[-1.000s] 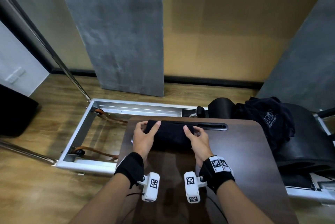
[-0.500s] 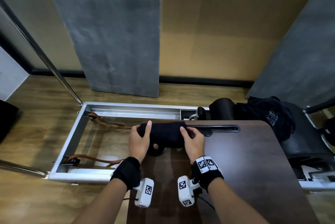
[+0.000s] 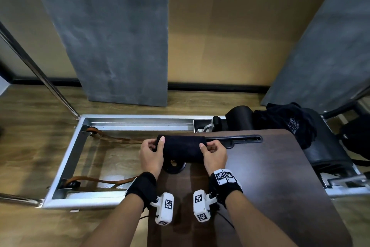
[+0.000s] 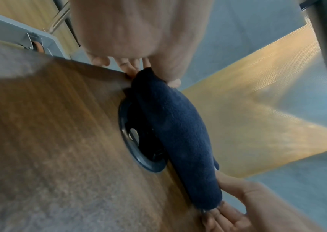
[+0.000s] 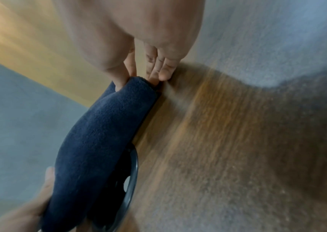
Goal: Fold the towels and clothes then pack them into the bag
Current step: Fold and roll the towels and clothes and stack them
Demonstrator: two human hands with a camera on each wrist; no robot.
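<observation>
Both forearms reach forward side by side over the near end of the dark wood tabletop, wrists strapped in black bands. The left hand has its grip curled round the left end of the folded navy towel, thumb lying over the top. The right hand mirrors it, thumb on top of the right end and fingers tucked beneath, pinching the fabric.

The towel is a thick, folded bundle, held level between the two hands at the tabletop's far left corner, right above a round black grommet set in the wood.

The head view alone gives the layout; the wrist views get underneath. In the left wrist view the towel hangs clear of the wood, with the left fingertips past the tabletop's edge. In the right wrist view the right fingers sit just beside the wood surface, the towel sagging slightly in the middle.

To the left of the tabletop, a metal frame lies on the floor. To the right, open tabletop, then a black padded bench with a dark garment heaped on it. Beyond, grey wall panels.
</observation>
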